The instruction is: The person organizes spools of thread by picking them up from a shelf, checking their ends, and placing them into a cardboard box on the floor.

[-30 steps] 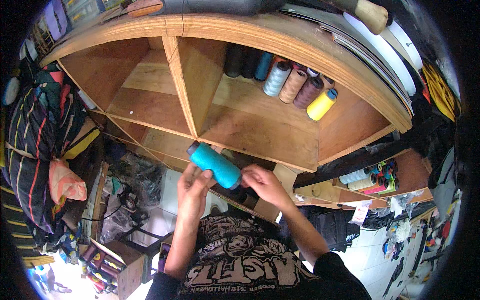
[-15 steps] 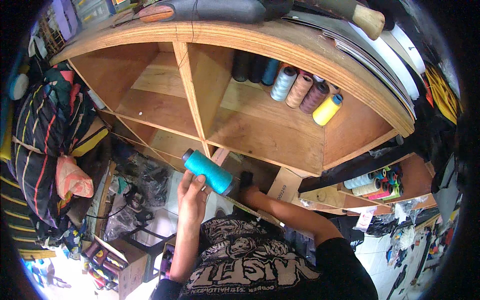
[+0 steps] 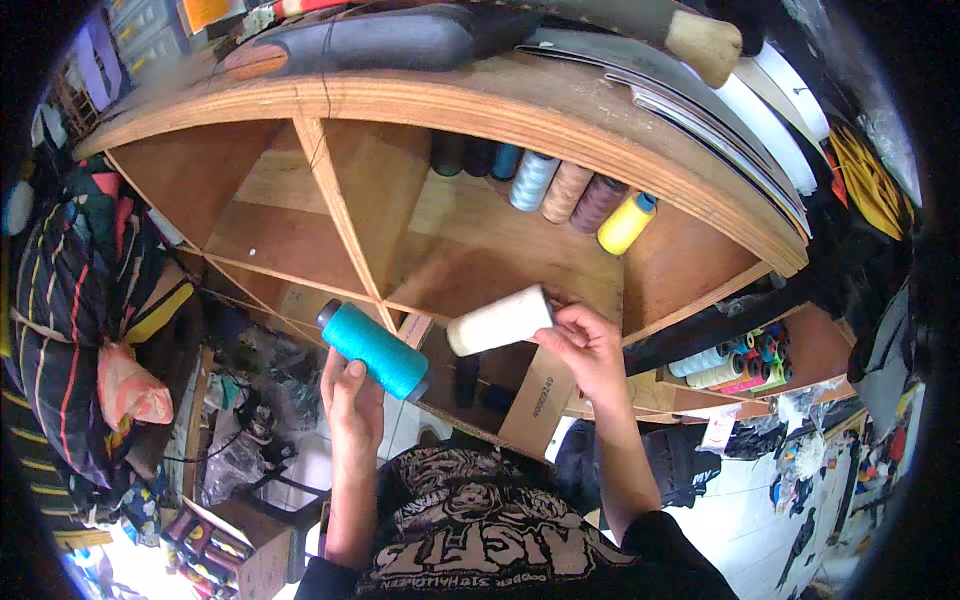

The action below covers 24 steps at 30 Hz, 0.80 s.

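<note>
A teal thread spool (image 3: 376, 352) with dark ends lies tilted in my left hand (image 3: 352, 408), fingers closed round its underside. In my right hand (image 3: 585, 345) is a cream-white thread spool (image 3: 500, 320), gripped at its dark-rimmed end. Both spools are held in front of the wooden shelf (image 3: 470, 265), apart from each other. Inside the right compartment stands a row of spools: dark ones at the left, then a light blue spool (image 3: 534, 182), a tan spool (image 3: 566, 192), a brown spool (image 3: 598, 204) and a leaning yellow spool (image 3: 627, 224).
Below me sits an open cardboard box (image 3: 525, 405). More spools fill a lower shelf (image 3: 735, 365) at the right. Another box of spools (image 3: 255, 555) stands at lower left, below bundled striped fabric (image 3: 75, 300). An iron-like grey object (image 3: 380, 40) rests on the shelf top.
My right hand has come up out of the box area with the cream-white spool. My left hand has shifted slightly left and down with the teal spool; the view has also shifted.
</note>
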{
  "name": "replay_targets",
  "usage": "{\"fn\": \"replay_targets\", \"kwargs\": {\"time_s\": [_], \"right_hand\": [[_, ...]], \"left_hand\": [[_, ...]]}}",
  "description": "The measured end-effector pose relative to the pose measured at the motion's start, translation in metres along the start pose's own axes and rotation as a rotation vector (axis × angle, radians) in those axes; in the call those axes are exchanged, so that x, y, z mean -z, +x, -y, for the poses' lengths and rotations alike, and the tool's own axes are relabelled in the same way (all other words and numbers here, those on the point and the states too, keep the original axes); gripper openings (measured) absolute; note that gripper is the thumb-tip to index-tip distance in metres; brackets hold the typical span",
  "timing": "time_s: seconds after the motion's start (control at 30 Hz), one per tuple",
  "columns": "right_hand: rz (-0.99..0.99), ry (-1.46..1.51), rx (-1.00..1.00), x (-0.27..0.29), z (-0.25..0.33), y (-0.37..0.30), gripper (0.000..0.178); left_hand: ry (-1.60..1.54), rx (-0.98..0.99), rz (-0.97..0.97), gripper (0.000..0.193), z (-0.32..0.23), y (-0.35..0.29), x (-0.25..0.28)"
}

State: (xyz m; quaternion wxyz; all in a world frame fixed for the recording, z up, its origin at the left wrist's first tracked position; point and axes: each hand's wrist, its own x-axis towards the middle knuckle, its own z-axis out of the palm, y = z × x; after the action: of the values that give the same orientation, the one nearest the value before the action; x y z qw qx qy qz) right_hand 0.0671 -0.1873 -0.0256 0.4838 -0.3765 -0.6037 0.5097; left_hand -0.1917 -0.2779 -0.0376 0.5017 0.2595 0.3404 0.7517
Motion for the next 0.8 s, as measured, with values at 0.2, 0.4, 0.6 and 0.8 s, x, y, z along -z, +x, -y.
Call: {"fn": "replay_targets", "kwargs": {"time_s": [0.2,0.4,0.6,0.8], "right_hand": [[-0.287,-0.250,-0.129,0.006,-0.008,0.032,0.028],[-0.362,-0.493,-0.026,0.015,-0.018,0.032,0.034],[-0.247,-0.403,0.203,-0.041,0.048,-0.006,0.031],[0.035,-0.655,0.503,-0.081,0.064,-0.019,0.026]], "left_hand": [[0.031,0.083,0.046,0.061,0.007,0.005,-0.018],[-0.025,0.203,0.087,0.053,0.020,0.009,-0.025],[-0.026,0.243,0.114,0.051,0.010,0.005,-0.036],[-0.099,0.247,0.103,0.050,0.008,0.002,-0.042]]}}
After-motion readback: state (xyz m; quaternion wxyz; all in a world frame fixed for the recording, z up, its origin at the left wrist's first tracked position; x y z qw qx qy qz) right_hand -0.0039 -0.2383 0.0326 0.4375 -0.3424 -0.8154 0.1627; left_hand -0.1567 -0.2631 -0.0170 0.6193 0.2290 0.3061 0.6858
